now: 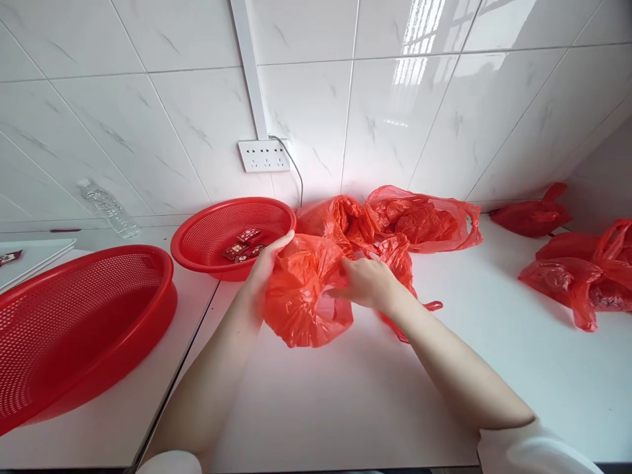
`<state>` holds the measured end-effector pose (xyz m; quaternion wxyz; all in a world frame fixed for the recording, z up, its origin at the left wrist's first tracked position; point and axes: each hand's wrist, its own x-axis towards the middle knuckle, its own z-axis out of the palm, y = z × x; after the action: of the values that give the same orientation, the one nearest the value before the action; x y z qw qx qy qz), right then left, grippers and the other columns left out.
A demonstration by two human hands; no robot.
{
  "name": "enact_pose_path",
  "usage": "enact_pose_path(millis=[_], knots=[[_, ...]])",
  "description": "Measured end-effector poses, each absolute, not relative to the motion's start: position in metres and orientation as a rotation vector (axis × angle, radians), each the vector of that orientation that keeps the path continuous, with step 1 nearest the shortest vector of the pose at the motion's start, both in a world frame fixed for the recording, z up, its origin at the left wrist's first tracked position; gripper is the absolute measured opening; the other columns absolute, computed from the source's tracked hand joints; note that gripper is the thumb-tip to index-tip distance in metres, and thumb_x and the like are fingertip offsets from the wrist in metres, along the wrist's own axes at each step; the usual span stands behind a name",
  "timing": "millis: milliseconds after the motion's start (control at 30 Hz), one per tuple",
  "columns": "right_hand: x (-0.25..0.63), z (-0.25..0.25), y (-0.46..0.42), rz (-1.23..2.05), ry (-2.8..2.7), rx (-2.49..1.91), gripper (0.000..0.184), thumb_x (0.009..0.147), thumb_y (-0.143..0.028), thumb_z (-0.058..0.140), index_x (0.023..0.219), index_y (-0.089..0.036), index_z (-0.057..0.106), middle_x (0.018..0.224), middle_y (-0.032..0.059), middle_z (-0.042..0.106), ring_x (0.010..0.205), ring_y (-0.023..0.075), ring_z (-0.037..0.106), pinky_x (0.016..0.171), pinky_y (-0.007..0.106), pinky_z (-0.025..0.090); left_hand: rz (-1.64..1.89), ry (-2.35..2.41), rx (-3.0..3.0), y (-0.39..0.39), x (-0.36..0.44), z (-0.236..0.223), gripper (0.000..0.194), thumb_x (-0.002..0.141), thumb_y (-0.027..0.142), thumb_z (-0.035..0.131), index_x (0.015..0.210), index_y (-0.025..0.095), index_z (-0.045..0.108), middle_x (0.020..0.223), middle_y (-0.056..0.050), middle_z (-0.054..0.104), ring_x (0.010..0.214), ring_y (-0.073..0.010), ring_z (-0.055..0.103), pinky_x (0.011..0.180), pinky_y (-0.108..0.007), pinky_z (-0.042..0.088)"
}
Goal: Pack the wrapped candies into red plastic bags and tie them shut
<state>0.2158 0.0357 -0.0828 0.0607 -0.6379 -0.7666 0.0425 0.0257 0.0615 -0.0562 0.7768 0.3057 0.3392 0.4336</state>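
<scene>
A crumpled red plastic bag [301, 296] rests on the white counter [355, 395] in front of me. My left hand [264, 266] grips its left side, fingers curled over the top edge. My right hand [368, 282] pinches the bag's right side near its opening. Behind it lie more red plastic bags [419, 220], filled and bunched together. A small red perforated basket [232, 237] stands just left of my left hand and holds a few small red packets [244, 243].
A large red perforated basket [74, 322] fills the left. A clear plastic bottle [106, 207] lies by the wall. Further red bags [582, 276] sit at the right. A wall socket [263, 155] with a cable hangs on the tiled wall.
</scene>
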Motion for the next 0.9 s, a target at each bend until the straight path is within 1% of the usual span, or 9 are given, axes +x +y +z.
enact_pose_path(millis=[67, 133, 200, 367, 533, 633, 733, 800, 900], knots=[[0.211, -0.081, 0.032, -0.072, -2.177, -1.788, 0.055, 0.078, -0.055, 0.065, 0.115, -0.016, 0.057, 0.104, 0.0137, 0.068, 0.092, 0.0292, 0.065, 0.064, 0.032, 0.046, 0.923, 0.699, 0.689, 0.058, 0.03, -0.058, 0.025, 0.084, 0.039, 0.067, 0.09, 0.015, 0.07, 0.082, -0.006, 0.073, 0.078, -0.0197, 0.071, 0.075, -0.03, 0.056], [0.209, -0.08, 0.032, -0.128, -2.043, -1.639, 0.037, 0.086, -0.039, 0.056, 0.115, -0.016, 0.056, 0.11, 0.014, 0.066, 0.094, 0.0267, 0.064, 0.062, 0.03, 0.044, 0.915, 0.727, 0.737, 0.059, 0.03, -0.059, 0.023, 0.083, 0.036, 0.068, 0.091, 0.015, 0.071, 0.083, -0.006, 0.073, 0.078, -0.0187, 0.07, 0.074, -0.029, 0.055], [0.214, -0.077, 0.035, 0.086, -1.943, -1.513, 0.021, 0.091, -0.03, 0.046, 0.102, -0.018, 0.059, 0.099, 0.0092, 0.068, 0.085, 0.0215, 0.064, 0.064, 0.028, 0.043, 0.873, 0.785, 0.856, 0.062, 0.023, -0.057, 0.021, 0.081, 0.035, 0.07, 0.088, 0.015, 0.07, 0.083, -0.006, 0.072, 0.077, -0.0184, 0.069, 0.074, -0.029, 0.054], [0.245, -0.057, 0.04, 0.875, -1.571, -1.234, 0.017, 0.09, -0.031, 0.048, 0.085, -0.019, 0.058, 0.079, 0.0018, 0.069, 0.075, 0.0156, 0.064, 0.071, 0.026, 0.048, 0.584, 1.148, 1.518, 0.063, -0.013, -0.031, 0.029, 0.079, 0.043, 0.072, 0.095, 0.019, 0.068, 0.091, -0.004, 0.07, 0.077, -0.0183, 0.067, 0.069, -0.03, 0.051], [0.247, -0.046, 0.032, 1.002, -1.539, -1.219, 0.012, 0.084, -0.021, 0.048, 0.087, -0.019, 0.06, 0.071, 0.0001, 0.07, 0.071, 0.0156, 0.067, 0.065, 0.024, 0.05, 0.796, 1.317, 2.211, 0.026, -0.015, 0.003, 0.02, 0.088, 0.036, 0.06, 0.102, 0.025, 0.068, 0.113, -0.003, 0.069, 0.107, -0.0199, 0.062, 0.094, -0.032, 0.047], [0.242, -0.051, 0.033, 1.055, -1.567, -1.195, 0.014, 0.085, -0.02, 0.047, 0.09, -0.02, 0.06, 0.071, -0.0002, 0.07, 0.069, 0.0163, 0.069, 0.064, 0.025, 0.052, 0.457, 1.147, 2.339, -0.007, 0.006, 0.0, 0.027, 0.095, 0.029, 0.043, 0.104, 0.028, 0.069, 0.107, -0.001, 0.071, 0.099, -0.0186, 0.065, 0.087, -0.03, 0.05], [0.247, -0.056, 0.038, 1.076, -1.606, -1.211, 0.015, 0.087, -0.02, 0.045, 0.093, -0.02, 0.059, 0.073, 0.0005, 0.071, 0.07, 0.0176, 0.07, 0.067, 0.028, 0.055, 0.043, 1.355, 2.396, -0.019, 0.029, -0.025, 0.035, 0.089, 0.013, 0.038, 0.108, 0.025, 0.065, 0.096, -0.005, 0.072, 0.081, -0.0214, 0.066, 0.074, -0.033, 0.05], [0.256, -0.054, 0.037, 1.054, -1.731, -1.255, 0.016, 0.088, -0.021, 0.048, 0.1, -0.021, 0.059, 0.079, 0.0017, 0.072, 0.075, 0.019, 0.071, 0.07, 0.031, 0.056, -0.189, 1.521, 2.36, -0.012, 0.041, -0.047, 0.034, 0.084, 0.008, 0.039, 0.104, 0.019, 0.065, 0.083, -0.009, 0.071, 0.067, -0.0233, 0.064, 0.064, -0.036, 0.049], [0.268, -0.041, 0.023, 0.836, -2.046, -1.215, 0.041, 0.084, -0.025, 0.063, 0.124, -0.026, 0.054, 0.118, 0.0062, 0.068, 0.105, 0.0233, 0.067, 0.087, 0.038, 0.055, -0.253, 1.507, 2.506, 0.005, 0.051, -0.073, 0.026, 0.079, 0.006, 0.045, 0.084, 0.018, 0.067, 0.072, -0.009, 0.069, 0.073, -0.0248, 0.065, 0.084, -0.044, 0.048]])
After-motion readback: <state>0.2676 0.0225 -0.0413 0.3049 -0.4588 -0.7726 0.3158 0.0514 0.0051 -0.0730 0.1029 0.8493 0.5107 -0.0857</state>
